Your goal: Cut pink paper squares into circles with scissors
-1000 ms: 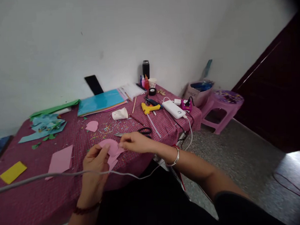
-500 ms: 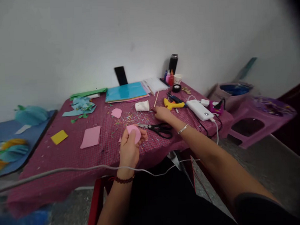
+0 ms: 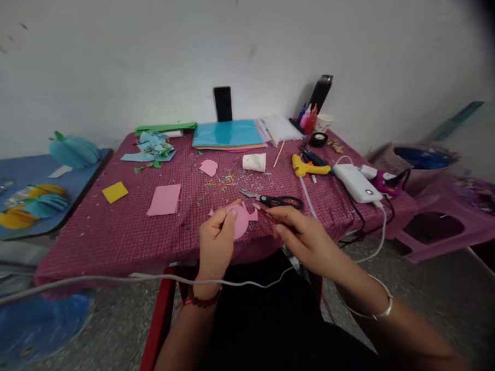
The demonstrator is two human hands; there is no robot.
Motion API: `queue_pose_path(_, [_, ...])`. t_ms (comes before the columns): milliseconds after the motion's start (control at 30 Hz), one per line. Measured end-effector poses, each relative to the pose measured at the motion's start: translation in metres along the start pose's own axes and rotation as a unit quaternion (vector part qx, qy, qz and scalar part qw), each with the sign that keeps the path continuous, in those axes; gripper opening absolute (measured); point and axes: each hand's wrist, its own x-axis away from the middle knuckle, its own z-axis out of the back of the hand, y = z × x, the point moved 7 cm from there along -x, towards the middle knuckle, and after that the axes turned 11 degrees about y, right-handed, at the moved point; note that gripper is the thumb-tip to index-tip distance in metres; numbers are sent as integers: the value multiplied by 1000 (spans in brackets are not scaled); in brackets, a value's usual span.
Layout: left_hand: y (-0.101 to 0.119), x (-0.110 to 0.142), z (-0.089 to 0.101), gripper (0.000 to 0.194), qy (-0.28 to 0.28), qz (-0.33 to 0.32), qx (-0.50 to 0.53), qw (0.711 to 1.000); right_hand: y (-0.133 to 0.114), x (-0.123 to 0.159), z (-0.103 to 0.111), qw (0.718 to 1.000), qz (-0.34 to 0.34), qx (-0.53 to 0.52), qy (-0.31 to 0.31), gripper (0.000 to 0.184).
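Note:
Pinched in my left hand (image 3: 217, 233) is a pink paper circle (image 3: 241, 223), with another pink paper piece (image 3: 252, 213) showing behind its edge. My right hand (image 3: 302, 235) is closed around a thin dark red pencil (image 3: 267, 213), its tip pointing left toward the paper, close to the edge. Whether the tip touches the paper I cannot tell. Just beyond both hands lie black-handled scissors (image 3: 279, 200) with blades pointing left. A rounded pink cutout (image 3: 209, 167) and a stack of pink paper squares (image 3: 165, 200) rest on the checked tablecloth.
Small paper scraps (image 3: 231, 179) litter the middle, near a white paper cup (image 3: 254, 163) on its side. At right lie a yellow glue gun (image 3: 308, 166) and white power bank (image 3: 357, 183). Blue sheets (image 3: 228, 133) and a phone (image 3: 223, 104) are at the back. A cable (image 3: 169, 275) crosses in front.
My right hand has come back from beside the cup toward my left hand, now with the pencil in it. My left hand still pinches the pink circle. The view has shifted.

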Motion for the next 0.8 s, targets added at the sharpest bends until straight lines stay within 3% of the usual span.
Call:
queue_pose_path(167, [-5,1,0,28,16,28,29,999,-10,1,-14,999,18,28,-8,36])
queue_pose_path(533, [20,7,4,31,45,-104,-125,986,-18,-5,-28,999,28,25,-13,41])
queue_pose_path(800, [26,4,3,30,51,-172,-190,965,-18,-4,-30,999,36,16,-9,40])
